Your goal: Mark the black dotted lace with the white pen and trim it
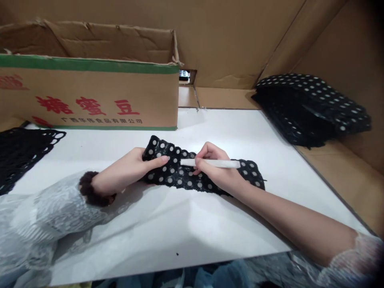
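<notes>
A black strip with rows of pale round dots (189,184) lies slantwise on the white tabletop. My left hand (141,164) grips its left end, thumb on top and the other fingers hidden underneath. Between the thumb and fingers of my right hand (216,164) is a slim white stick-like tool (223,163), its left end at the strip's dotted face. The exact kind of tool does not show. My right palm and wrist cover part of the strip's right half.
A cardboard box with green edges and red lettering (156,96) stands at the back left. Black mesh sheet with holes (24,154) lies at the left. More black dotted pieces (315,108) are heaped at the back right. Cardboard walls (228,40) enclose the white table (186,232).
</notes>
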`<state>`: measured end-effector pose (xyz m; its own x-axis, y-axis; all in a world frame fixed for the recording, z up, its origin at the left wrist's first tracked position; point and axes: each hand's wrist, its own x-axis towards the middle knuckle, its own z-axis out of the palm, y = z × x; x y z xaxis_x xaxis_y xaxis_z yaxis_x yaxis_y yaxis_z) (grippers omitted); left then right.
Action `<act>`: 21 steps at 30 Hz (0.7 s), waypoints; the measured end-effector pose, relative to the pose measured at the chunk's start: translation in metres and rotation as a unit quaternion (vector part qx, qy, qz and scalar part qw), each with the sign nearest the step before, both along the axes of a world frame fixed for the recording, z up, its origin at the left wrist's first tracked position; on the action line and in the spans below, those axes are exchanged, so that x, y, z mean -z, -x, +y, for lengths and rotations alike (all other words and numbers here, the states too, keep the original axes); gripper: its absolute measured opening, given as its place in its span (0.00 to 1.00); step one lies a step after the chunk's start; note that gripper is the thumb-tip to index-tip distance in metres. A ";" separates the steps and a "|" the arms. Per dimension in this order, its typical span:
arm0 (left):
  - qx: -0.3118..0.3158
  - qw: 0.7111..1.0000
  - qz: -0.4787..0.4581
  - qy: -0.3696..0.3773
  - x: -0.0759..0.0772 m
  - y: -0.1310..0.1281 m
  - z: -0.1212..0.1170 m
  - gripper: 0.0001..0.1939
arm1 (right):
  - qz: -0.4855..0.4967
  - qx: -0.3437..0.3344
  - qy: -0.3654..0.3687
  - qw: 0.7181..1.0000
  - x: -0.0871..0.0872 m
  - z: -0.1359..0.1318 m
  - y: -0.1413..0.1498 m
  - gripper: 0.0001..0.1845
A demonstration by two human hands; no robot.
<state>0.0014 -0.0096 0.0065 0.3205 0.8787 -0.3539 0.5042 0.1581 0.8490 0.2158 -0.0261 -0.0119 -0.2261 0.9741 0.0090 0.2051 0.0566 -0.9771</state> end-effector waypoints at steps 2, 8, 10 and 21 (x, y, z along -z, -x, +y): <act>0.007 1.000 0.015 0.016 -0.005 0.003 0.007 0.15 | 0.006 0.005 0.010 1.000 0.001 0.001 -0.001 0.06; 0.031 0.994 0.053 -0.094 -0.003 0.013 0.021 0.16 | 0.030 -0.028 0.002 0.999 0.003 0.008 0.002 0.05; 0.021 0.989 0.072 -0.127 0.001 0.013 0.021 0.16 | 0.023 -0.019 -0.005 1.000 0.005 0.011 0.003 0.05; -0.042 0.949 0.202 -0.240 0.013 -0.003 0.010 0.24 | 0.040 -0.004 0.011 0.999 0.012 0.012 0.004 0.05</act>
